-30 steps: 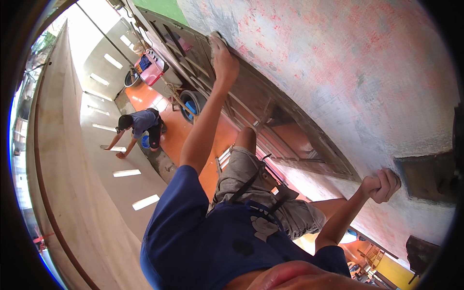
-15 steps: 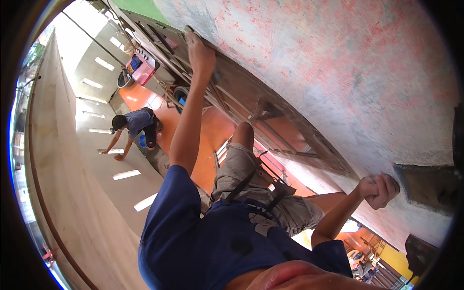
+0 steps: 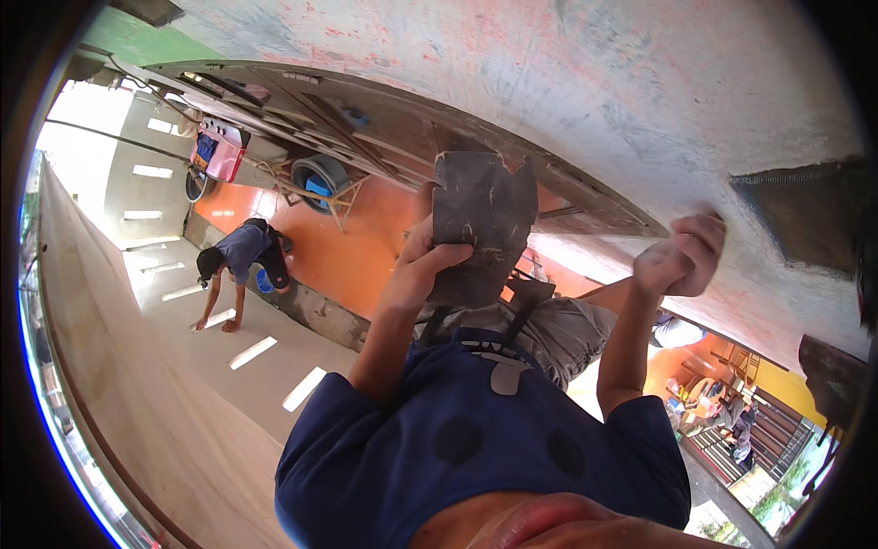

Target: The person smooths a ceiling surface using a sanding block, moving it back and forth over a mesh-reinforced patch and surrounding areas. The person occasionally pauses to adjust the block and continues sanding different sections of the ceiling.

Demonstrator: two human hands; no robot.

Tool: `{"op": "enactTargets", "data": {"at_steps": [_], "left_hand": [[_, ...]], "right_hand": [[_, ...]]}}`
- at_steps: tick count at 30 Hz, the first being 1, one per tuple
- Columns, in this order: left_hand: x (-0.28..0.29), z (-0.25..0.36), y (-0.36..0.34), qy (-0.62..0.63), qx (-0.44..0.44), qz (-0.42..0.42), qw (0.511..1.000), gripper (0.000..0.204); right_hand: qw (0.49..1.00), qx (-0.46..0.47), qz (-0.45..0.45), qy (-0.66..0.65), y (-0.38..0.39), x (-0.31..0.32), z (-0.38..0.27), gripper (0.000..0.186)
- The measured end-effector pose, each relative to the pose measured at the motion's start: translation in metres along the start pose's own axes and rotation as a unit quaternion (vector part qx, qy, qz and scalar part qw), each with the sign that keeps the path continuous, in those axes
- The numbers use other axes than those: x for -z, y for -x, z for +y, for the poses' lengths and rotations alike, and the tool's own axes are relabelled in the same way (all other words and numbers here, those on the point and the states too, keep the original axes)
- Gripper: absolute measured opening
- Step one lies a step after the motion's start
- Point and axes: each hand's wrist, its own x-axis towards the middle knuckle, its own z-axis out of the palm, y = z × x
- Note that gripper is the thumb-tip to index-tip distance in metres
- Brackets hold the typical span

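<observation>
My left hand is closed on a dark, creased sheet of sandpaper with a torn top corner. The thumb lies across its face, and the sheet is held up in front of my chest, apart from the wall. My right hand is curled tight against the patchy white and pink wall, close to its lower edge. Its fingers hide whatever may be in them. Beside that hand, a dark rectangular recess cuts into the wall.
A brown wooden frame runs below the wall. On the left, a co-worker bends over a pale slotted wall beside a blue bucket. Dark tubs stand on the orange floor. Furniture shows at lower right.
My left hand has come down from the far edge of the wall to before my chest, bringing the sandpaper into sight. My right hand stays curled at the wall. The view has turned.
</observation>
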Motion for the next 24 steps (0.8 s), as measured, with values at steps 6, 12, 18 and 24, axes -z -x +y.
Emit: {"op": "enactTargets", "data": {"at_steps": [6,12,18,24], "left_hand": [[-0.023,-0.015,0.009,0.072,0.006,-0.122,0.990,0.044],[-0.037,0.000,0.000,0.049,-0.069,-0.245,0.966,0.046],[-0.060,0.001,-0.006,-0.086,-0.039,-0.030,0.995,0.040],[-0.069,-0.001,-0.012,-0.031,-0.086,0.065,0.994,0.033]], "right_hand": [[0.788,-0.541,-0.072,-0.285,0.041,-0.026,-0.070,0.045],[0.632,-0.638,-0.073,-0.434,0.048,-0.004,-0.056,0.021],[0.729,-0.590,-0.067,-0.341,0.043,0.000,-0.061,0.027],[0.741,-0.569,-0.072,-0.349,0.040,-0.005,-0.064,0.042]]}}
